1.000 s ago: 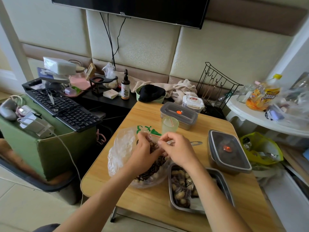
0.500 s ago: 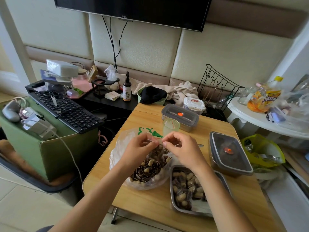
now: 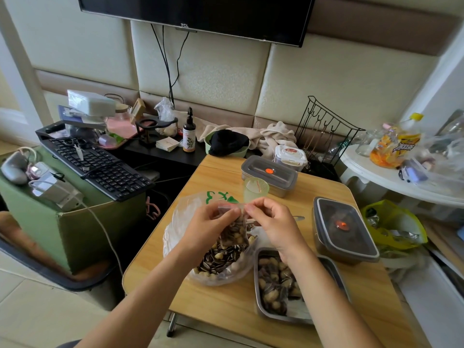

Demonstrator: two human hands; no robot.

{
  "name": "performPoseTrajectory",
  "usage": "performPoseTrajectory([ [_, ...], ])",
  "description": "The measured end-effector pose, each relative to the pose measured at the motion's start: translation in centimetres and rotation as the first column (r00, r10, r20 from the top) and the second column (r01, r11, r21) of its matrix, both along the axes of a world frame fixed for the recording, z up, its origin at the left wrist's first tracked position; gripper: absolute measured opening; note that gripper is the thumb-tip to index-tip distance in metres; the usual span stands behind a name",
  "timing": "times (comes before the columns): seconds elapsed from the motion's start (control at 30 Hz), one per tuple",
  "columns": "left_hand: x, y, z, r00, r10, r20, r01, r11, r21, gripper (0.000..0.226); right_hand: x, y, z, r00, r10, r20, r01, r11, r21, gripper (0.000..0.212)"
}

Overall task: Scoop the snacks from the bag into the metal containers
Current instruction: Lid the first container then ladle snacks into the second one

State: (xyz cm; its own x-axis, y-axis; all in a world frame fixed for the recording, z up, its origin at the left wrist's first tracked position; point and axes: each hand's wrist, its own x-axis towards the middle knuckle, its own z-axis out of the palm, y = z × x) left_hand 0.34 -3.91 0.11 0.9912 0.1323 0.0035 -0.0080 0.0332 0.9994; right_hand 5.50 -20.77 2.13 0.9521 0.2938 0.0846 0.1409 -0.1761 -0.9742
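Head view: the left hand [image 3: 211, 227] and right hand [image 3: 273, 222] meet above the middle of the wooden table [image 3: 226, 302]. Each pinches the top edge of a small clear pouch [image 3: 234, 232] between thumb and curled fingers, the left at the pouch's left corner and the right at its right corner. The pouch hangs upright, filled with mixed striped seeds and pale nuts.

Directly under the pouch sits the large clear plastic bag [image 3: 180, 222], mouth open, with green print on its far side. Loose snacks [image 3: 218, 259] of the same mix fill its lower part.

Just right of the bag stands an open metal container [image 3: 256, 285], partly covered by the right forearm. It holds filled pouches of the same mix.

A lidded metal container [image 3: 344, 227] with an orange-red valve stands near the table's right edge. A second lidded container [image 3: 268, 172] stands at the far edge, with a pale green cup [image 3: 254, 189] just in front of it. A metal utensil tip [image 3: 298, 218] shows beyond the right hand; the rest of it is hidden.
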Motion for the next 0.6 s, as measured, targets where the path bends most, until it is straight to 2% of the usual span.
performPoseTrajectory([
  [0.17,0.06,-0.03,0.07,0.998,0.062,-0.014,-0.063,0.997,-0.052,0.013,-0.15,0.26,-0.14,0.999,0.016,-0.038,-0.016,1.0,0.007,0.008],
  [0.43,-0.36,-0.32,0.62,0.995,0.095,-0.02,-0.096,0.995,-0.041,0.014,0.04,-0.03,0.03,0.996,0.009,-0.089,-0.009,1.0,-0.004,0.006],
  [0.6,-0.26,-0.5,0.38,0.993,0.12,0.007,-0.12,0.991,0.053,0.011,-0.03,0.04,-0.01,0.995,0.002,-0.1,-0.004,1.0,-0.015,0.004],
])
